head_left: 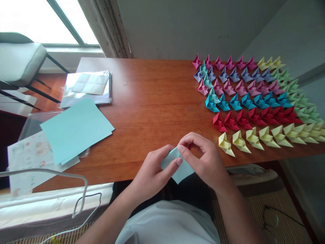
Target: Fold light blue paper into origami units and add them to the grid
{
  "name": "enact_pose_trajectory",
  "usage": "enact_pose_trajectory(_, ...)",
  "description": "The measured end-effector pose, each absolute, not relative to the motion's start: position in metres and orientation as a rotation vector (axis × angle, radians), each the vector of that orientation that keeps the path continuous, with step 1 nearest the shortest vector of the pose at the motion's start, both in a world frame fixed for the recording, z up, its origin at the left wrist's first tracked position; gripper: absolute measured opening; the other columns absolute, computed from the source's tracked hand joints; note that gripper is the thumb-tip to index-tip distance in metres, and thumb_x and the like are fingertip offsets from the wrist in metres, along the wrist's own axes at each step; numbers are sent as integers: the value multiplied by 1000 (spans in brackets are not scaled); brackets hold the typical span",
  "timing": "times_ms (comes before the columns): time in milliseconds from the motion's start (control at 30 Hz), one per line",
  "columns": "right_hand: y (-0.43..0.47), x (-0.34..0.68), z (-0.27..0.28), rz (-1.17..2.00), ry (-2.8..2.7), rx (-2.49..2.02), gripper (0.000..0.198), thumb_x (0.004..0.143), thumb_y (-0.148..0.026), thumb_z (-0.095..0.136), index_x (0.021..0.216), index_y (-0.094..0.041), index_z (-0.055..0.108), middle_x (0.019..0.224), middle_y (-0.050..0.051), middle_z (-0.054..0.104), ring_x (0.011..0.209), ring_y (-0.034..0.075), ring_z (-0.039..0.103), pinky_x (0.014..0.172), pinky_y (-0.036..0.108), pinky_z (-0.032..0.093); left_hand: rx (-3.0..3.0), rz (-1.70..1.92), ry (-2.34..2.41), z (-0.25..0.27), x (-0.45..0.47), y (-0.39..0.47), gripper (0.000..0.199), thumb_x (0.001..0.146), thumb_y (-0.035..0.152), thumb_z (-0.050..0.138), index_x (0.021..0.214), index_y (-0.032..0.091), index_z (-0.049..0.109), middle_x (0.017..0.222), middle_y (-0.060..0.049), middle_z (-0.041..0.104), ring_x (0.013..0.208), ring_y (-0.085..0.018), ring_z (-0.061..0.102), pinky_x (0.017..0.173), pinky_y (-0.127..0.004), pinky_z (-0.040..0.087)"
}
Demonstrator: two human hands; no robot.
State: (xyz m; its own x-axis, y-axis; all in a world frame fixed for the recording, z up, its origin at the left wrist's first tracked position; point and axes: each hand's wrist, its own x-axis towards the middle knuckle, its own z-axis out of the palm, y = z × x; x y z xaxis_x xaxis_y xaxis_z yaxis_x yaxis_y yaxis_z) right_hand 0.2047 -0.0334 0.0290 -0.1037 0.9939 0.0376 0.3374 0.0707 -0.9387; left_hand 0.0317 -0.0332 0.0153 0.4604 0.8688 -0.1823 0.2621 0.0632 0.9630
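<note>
A small piece of light blue folded paper (180,173) is held between both hands, over the near edge of the wooden table. My left hand (155,168) grips its left side, with the thumb lying across the front. At the paper's top corner, my right hand (201,157) pinches with thumb and index finger. The fingers partly cover the paper, so the full fold pattern is hidden. To the right stand rows of folded paper boats, among them yellow ones (254,138), red ones (244,119), blue ones (235,102) and pink ones (229,88).
Light blue paper sheets (78,128) lie on the left of the table (149,100), over a printed sheet (22,159). Behind them rests a plastic-wrapped pack (107,88). A grey chair (18,60) stands beyond by the window. A pale cable (64,173) curves at lower left.
</note>
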Motion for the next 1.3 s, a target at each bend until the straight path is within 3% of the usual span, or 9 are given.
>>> enact_pose_trajectory(133,-33,204,27,1060,-1560,-1376,10,92,-21,60,82,-21,62,81,0,62,77,15,59,71,29,48,1471,623,1042,12,32,-32,25,94,38,59,81,16,61,68,4,50,64,-11,43,60,-22,37)
enact_pose_trajectory(633,-32,204,25,1138,-1511,-1405,13,91,-26,63,79,-21,64,77,0,63,75,15,60,69,27,48,1422,571,1013,8,32,-31,30,93,36,62,72,16,53,65,5,41,62,-9,37,56,-21,31)
enact_pose_trajectory(900,-34,217,20,1312,-1273,-1364,30,99,-47,54,94,-21,68,88,2,67,82,16,63,70,25,50,1178,616,1067,9,31,-31,36,91,49,60,79,16,61,65,2,49,58,-10,43,50,-20,35)
enact_pose_trajectory(1167,-48,203,14,1651,-1151,-1245,32,94,-50,60,88,-19,65,80,0,67,75,13,63,69,23,52,917,937,1219,-5,29,-27,36,89,51,64,80,16,60,66,3,50,57,-9,45,52,-20,40)
enact_pose_trajectory(1300,-53,193,6,1627,-1201,-1301,25,93,-42,64,89,-18,68,82,3,71,75,16,67,68,26,54,920,994,1249,-5,30,-26,35,88,50,66,79,17,61,64,3,51,55,-9,46,50,-20,40)
